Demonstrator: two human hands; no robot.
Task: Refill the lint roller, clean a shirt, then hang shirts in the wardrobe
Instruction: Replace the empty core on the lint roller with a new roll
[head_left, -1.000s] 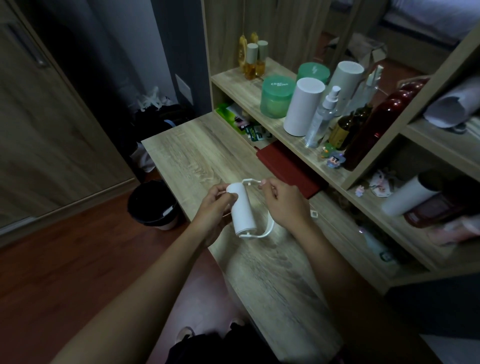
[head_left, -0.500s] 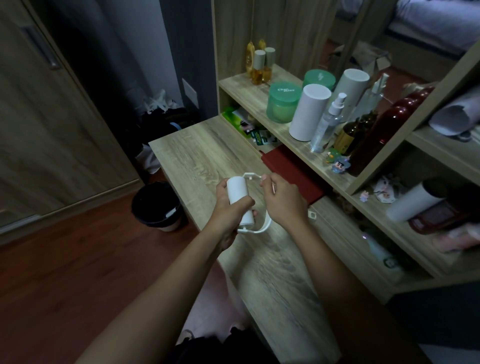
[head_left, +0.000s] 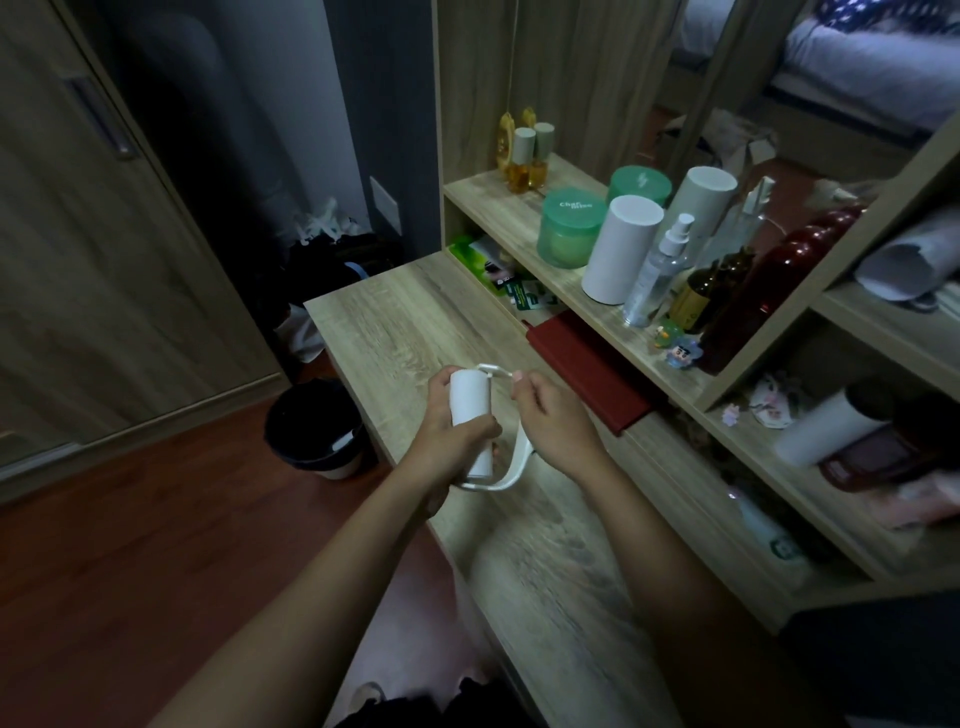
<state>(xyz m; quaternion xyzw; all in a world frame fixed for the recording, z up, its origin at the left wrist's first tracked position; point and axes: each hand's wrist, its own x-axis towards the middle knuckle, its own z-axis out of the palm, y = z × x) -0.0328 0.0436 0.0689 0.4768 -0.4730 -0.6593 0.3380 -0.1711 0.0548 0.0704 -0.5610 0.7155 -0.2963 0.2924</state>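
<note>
Fingers (head_left: 480, 429) grip the lint roller (head_left: 467, 395) over the desk (head_left: 415, 322).

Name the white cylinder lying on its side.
The white roll on the lower right shelf; the white canister by the green jar stands upright, the left hand grips the lint refill.

left hand (head_left: 451, 435) grips the white lint roll (head_left: 470, 413), right hand (head_left: 555, 422) pinches the roller frame (head_left: 511, 465) above the wooden desk (head_left: 405, 322). i see 1 black bin (head_left: 318, 428) on the floor.
</note>
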